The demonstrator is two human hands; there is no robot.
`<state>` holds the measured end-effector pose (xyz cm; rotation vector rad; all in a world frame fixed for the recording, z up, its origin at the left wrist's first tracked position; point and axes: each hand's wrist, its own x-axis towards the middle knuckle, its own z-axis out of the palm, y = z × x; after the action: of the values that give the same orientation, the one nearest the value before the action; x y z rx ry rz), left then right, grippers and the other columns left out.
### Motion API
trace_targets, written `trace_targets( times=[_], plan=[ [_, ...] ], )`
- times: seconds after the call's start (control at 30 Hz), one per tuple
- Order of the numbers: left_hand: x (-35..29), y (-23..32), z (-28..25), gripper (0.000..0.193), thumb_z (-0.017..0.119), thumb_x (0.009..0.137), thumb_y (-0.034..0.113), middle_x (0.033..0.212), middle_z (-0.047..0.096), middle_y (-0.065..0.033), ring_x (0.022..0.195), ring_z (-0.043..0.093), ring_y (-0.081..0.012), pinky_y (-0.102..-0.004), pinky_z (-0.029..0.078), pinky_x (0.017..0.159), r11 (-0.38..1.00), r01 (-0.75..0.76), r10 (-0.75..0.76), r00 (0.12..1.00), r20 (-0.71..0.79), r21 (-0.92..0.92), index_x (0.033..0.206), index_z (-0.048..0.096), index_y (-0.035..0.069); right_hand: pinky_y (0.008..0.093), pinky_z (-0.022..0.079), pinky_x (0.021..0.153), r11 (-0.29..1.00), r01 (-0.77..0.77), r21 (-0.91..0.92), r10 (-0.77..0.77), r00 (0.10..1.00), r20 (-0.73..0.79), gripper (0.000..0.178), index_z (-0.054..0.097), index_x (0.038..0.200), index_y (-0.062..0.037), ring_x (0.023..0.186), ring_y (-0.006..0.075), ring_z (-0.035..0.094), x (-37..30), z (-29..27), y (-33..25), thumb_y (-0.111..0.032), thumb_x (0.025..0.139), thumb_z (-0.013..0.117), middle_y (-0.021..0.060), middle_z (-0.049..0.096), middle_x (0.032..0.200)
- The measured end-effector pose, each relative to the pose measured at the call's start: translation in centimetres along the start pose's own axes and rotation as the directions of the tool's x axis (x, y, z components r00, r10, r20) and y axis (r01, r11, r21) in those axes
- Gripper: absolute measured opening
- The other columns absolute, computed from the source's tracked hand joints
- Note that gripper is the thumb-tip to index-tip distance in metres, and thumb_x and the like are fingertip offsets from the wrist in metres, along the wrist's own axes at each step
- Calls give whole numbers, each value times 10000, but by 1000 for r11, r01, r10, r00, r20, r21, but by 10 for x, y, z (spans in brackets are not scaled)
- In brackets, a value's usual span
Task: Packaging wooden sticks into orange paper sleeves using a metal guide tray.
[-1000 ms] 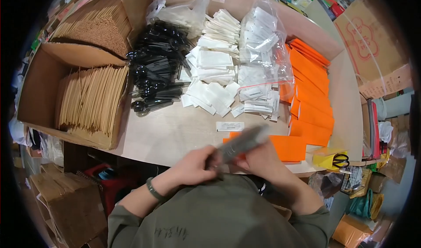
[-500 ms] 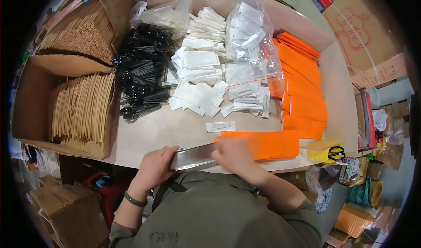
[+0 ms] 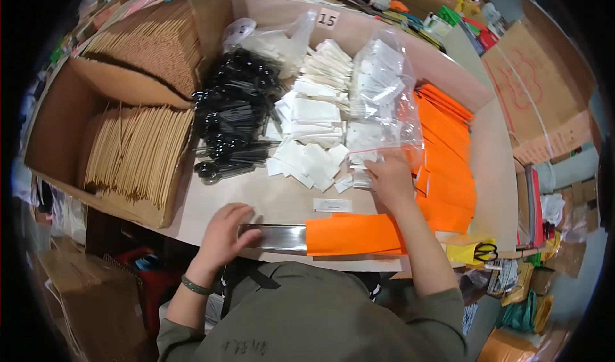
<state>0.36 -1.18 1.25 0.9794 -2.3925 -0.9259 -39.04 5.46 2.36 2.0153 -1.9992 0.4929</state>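
Note:
My left hand rests at the left end of a shiny metal channel, thumb and fingers spread around that end. The channel's right part goes into an orange paper sleeve lying along the table's near edge. My right hand reaches over the sleeve to the small white packets, its fingers closed on a packet at the near end of that pile; the fingertips partly hide it. A single small white packet lies just beyond the sleeve.
Black plastic spoons, folded white napkins and a clear bag of packets lie across the table. Orange sleeves are stacked at right, near scissors. Cartons of wooden sticks stand left. A person's gloved hands show beyond.
My right hand has left the metal channel and moved up to the white packets. The orange sleeve now covers the channel's right part. My left hand has loosened its grip at the left end.

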Motion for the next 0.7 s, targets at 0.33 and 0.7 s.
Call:
trace_targets(
  times=[0.33,0.7],
  plan=[
    [58,-49,0,212,672,809,59,976,654,-141,908,632,-370,-454,520,786,915,34,82,960,-268,403,1021,667,61,482,508,863,847,-444,290,345,877,335,265,677,1043,-15,1023,409,621,40,57,-66,-207,862,691,215,660,1014],
    [51,-54,-5,169,745,785,94,867,616,-137,838,620,-344,-420,500,712,970,197,-168,967,-189,145,890,621,46,439,522,811,818,-406,408,298,905,302,240,698,976,-23,909,364,652,41,22,-81,-207,825,730,165,687,961]
  ],
)
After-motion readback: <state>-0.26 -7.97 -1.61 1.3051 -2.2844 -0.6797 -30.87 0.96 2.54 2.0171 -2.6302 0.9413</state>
